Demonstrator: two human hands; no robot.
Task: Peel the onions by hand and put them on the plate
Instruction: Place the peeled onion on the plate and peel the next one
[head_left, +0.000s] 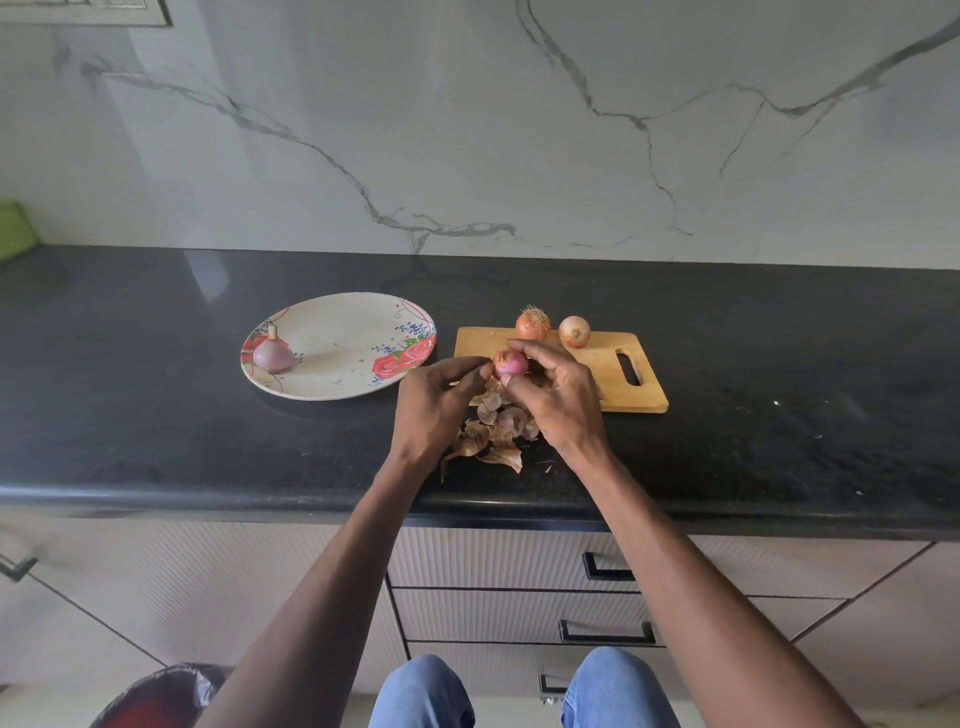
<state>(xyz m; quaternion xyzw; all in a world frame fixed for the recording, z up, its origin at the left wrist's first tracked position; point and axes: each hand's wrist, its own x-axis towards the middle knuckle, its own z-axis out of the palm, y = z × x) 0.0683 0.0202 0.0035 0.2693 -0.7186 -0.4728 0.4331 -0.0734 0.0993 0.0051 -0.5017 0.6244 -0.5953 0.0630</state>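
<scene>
Over the near left corner of the cutting board (597, 364), the half-peeled onion (510, 363) sits between both hands, the right hand (558, 397) curled round it, the left hand (436, 402) pinching at its left side, above loose skins (493, 436) near the table's (156, 415) front edge.

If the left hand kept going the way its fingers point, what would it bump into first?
Most likely the onion held by the right hand: the left hand has its fingertips right at its side already.
</scene>
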